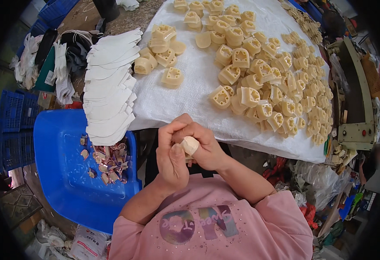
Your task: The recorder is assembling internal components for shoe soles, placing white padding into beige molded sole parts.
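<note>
Both of my hands meet in front of my chest, just off the near edge of the table. Between them is a pale cream shoe heel (190,146), one flat face turned up. My left hand (170,162) closes on it from the left, thumb raised along its side. From the right, my right hand (207,145) wraps round it, fingers curled over toward the left fingers. Much of the heel is hidden by the fingers. Ahead on the table lie many similar cream heels (241,57) with hollowed ends, heaped toward the right. A smaller group (166,57) lies at the left.
A fan of overlapping white cut pieces (110,89) runs along the table's left edge. Below it stands a blue tub (56,173) with small pinkish-brown pieces (110,162) inside. White woven sheeting (151,104) covers the table. A greenish machine (356,99) stands at the right.
</note>
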Demonstrator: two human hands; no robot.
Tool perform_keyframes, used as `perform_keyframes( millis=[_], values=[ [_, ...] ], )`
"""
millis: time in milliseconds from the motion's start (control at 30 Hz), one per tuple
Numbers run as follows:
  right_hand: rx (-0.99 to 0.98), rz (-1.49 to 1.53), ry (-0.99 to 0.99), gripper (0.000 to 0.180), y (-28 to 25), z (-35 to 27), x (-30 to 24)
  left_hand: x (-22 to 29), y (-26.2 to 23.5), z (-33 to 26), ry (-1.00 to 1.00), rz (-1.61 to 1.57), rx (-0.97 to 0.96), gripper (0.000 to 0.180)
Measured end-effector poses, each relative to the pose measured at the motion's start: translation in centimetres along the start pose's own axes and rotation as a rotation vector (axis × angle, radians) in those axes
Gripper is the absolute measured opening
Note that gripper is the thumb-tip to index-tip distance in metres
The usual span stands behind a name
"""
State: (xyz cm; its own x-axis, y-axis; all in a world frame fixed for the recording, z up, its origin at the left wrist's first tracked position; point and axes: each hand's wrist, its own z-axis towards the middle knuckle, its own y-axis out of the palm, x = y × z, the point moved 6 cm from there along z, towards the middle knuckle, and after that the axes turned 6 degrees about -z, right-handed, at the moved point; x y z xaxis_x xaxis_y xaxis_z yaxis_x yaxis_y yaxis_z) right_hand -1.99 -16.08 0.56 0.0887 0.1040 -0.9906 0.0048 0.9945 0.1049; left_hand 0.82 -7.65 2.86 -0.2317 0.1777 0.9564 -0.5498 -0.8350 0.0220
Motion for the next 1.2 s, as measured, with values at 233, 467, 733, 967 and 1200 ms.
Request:
perform_keyframes(
  millis=[233, 467, 733, 967, 1200],
  values=[
    [0.175, 0.048, -0.042, 0.035, 0.7, -1.2, 0.2, -0.6, -0.6, 0.7, -0.040, -0.136, 0.147, 0.043],
    [0.188, -0.324, -0.308, 0.033, 0.4, -0.8, -1.6, -2.1, -0.6, 0.0, -0.098, -0.196, 0.111, 0.028],
    [0.207, -0.022, 0.017, 0.033, -0.9, -0.6, 0.3, -3.0, -0.1, -0.1, -0.328, -0.723, -0.081, 0.056],
    [0.203, -0.223, -0.104, 0.034, -3.4, 0.6, -1.5, -2.1, -0.6, 0.3, -0.295, -0.513, -0.170, 0.062],
    [0.039, -0.096, 0.181, 0.019, -2.7, 0.7, -1.5, -1.6, 0.2, -0.4, -0.215, -0.364, -0.280, 0.059]
  ],
)
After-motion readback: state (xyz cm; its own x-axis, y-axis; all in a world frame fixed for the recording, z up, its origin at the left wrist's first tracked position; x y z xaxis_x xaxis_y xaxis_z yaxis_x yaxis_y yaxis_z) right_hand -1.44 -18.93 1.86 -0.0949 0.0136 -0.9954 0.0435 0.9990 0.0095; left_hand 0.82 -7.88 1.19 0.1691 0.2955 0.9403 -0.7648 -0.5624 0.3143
